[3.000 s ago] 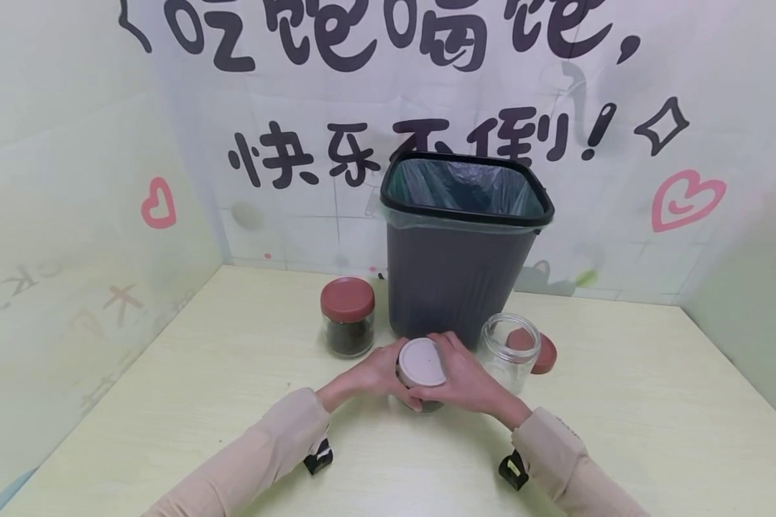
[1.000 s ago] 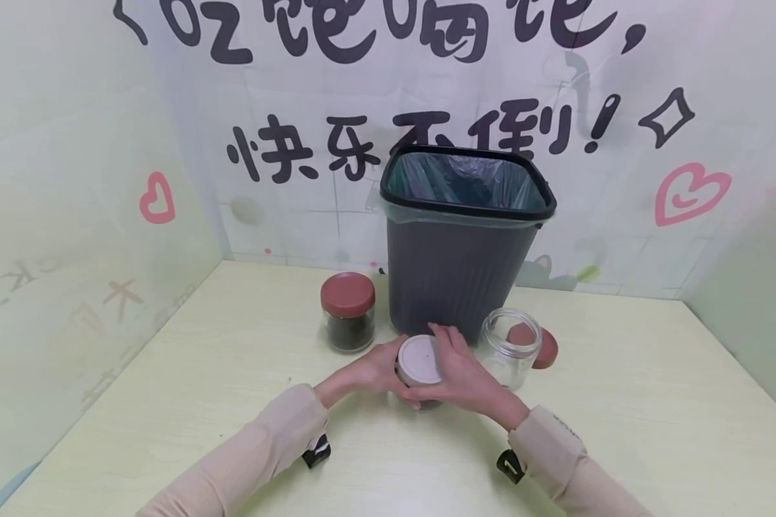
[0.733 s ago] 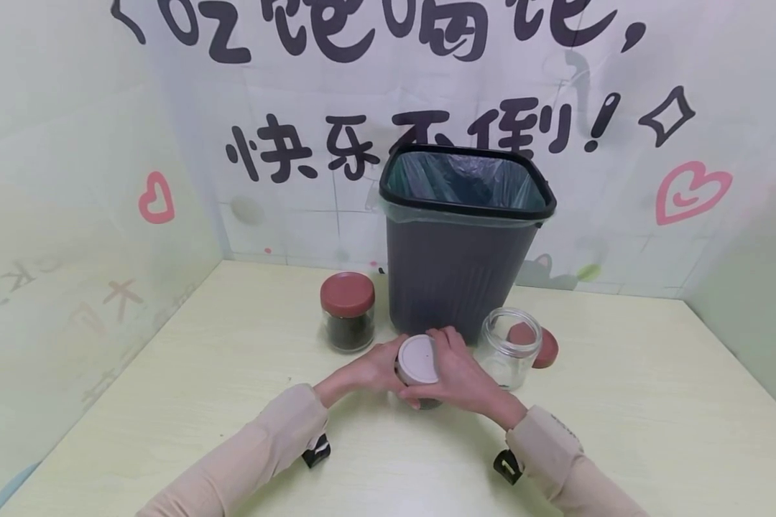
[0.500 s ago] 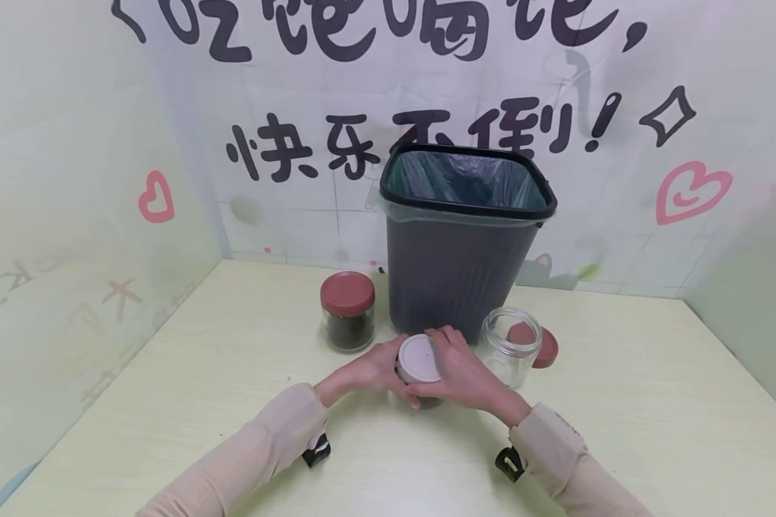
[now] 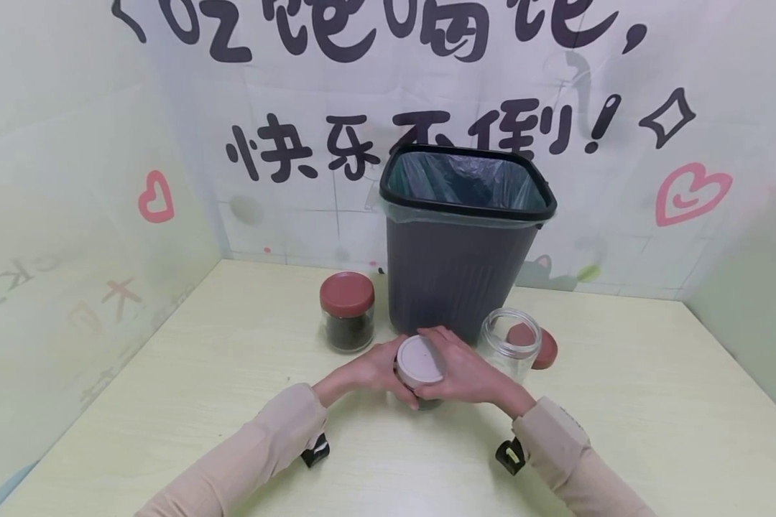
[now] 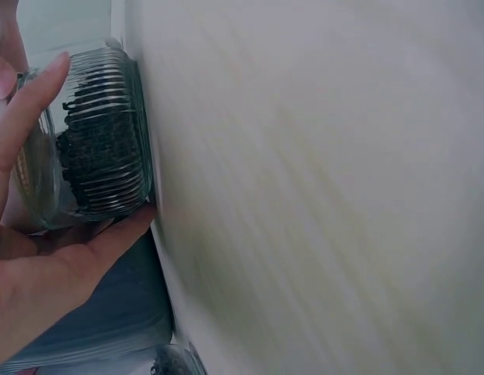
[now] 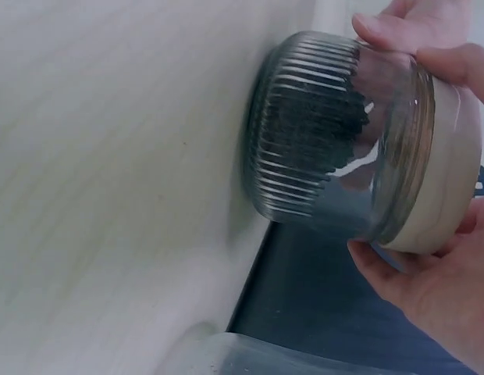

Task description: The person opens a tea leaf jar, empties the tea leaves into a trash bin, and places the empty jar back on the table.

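A ribbed glass jar [image 7: 312, 133], partly filled with something dark, stands on the table in front of the bin. On its top sits a pale beige lid [image 5: 419, 359]. My left hand [image 5: 378, 370] holds the jar's glass side, with fingers and thumb around it in the left wrist view. My right hand [image 5: 468, 370] grips the lid from the right, its thumb at the near side and fingers at the far side. In the right wrist view the lid is on the jar's mouth; whether it is loose I cannot tell.
Behind the hands stands a dark grey bin [image 5: 455, 273] with a plastic liner. Left of it is a red-lidded jar [image 5: 348, 312] with dark contents. To the right, a lidless clear jar [image 5: 511, 352] stands before a red lid [image 5: 546, 350] on the pale table [image 5: 246, 330].
My right hand has turned a little on the lid, its wrist shifting slightly right. The left hand and the jar stay in about the same place.
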The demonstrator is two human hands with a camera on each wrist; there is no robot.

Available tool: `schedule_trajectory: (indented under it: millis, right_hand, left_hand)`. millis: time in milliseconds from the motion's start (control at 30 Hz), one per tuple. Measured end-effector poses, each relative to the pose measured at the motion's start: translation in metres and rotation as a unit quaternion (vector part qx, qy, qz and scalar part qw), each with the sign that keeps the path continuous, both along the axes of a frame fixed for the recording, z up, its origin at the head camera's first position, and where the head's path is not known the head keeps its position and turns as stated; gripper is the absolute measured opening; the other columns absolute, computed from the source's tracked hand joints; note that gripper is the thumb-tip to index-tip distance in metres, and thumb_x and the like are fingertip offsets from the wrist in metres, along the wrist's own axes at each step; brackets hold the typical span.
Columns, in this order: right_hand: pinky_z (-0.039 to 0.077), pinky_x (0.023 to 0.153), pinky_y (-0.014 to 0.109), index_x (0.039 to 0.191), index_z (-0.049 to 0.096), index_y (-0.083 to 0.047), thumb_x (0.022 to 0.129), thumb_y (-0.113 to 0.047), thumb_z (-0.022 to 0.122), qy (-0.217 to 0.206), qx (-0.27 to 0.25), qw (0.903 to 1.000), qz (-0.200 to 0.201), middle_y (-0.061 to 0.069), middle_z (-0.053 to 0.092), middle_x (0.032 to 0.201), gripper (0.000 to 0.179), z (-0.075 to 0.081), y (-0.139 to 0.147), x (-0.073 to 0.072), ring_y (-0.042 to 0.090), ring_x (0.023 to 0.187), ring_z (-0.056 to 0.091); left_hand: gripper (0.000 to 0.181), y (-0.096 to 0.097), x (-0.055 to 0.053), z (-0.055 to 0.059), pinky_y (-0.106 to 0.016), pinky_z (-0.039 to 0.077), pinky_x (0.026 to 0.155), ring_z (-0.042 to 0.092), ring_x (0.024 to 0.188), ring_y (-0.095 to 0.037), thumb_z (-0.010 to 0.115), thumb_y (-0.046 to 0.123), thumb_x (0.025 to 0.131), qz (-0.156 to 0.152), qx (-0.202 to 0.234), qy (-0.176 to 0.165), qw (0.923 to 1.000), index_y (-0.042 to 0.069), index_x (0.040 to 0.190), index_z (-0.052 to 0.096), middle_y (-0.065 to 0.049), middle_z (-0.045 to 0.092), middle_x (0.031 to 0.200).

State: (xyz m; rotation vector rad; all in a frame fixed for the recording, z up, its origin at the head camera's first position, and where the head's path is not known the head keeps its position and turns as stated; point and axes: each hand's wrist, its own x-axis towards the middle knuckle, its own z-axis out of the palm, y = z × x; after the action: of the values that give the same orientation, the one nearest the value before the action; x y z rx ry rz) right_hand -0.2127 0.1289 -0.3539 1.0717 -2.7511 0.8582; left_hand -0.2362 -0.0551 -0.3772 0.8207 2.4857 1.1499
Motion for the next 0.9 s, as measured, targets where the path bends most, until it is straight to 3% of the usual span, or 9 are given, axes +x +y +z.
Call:
schedule_trajectory:
  millis: [400,700,900]
  right_hand:
    - [0.042,0.082,0.038,0.127,0.038,-0.001,0.062,-0.019,0.070,-0.039,0.016,0.9984,0.038,0.009,0.044,0.121,0.075,0.005,0.003,-0.005,0.022,0.103,0.046]
    - [0.042,0.080,0.035,0.131,0.035,-0.003,0.060,-0.016,0.065,-0.077,0.046,0.9951,0.041,0.012,0.035,0.123,0.078,0.012,0.003,-0.003,0.023,0.106,0.039]
    - [0.040,0.083,0.036,0.134,0.031,0.000,0.061,-0.013,0.062,-0.073,0.058,0.9938,0.060,0.011,0.033,0.127,0.081,0.013,0.004,-0.002,0.023,0.109,0.035]
  left_hand:
    - [0.091,-0.001,0.001,0.002,-0.033,0.036,0.092,0.046,0.110,-0.020,0.085,0.013,0.054,-0.016,0.023,-0.025,0.9993,0.003,0.130,0.035,-0.008,0.050,0.122]
    - [0.092,-0.001,0.000,0.001,-0.032,0.037,0.091,0.046,0.109,-0.021,0.084,0.013,0.056,-0.023,0.018,-0.021,0.9993,0.001,0.131,0.033,-0.009,0.049,0.121]
    - [0.092,-0.002,0.000,0.001,-0.032,0.037,0.090,0.047,0.108,-0.021,0.084,0.015,0.057,-0.023,0.013,-0.018,0.9995,0.003,0.132,0.033,-0.008,0.049,0.121]
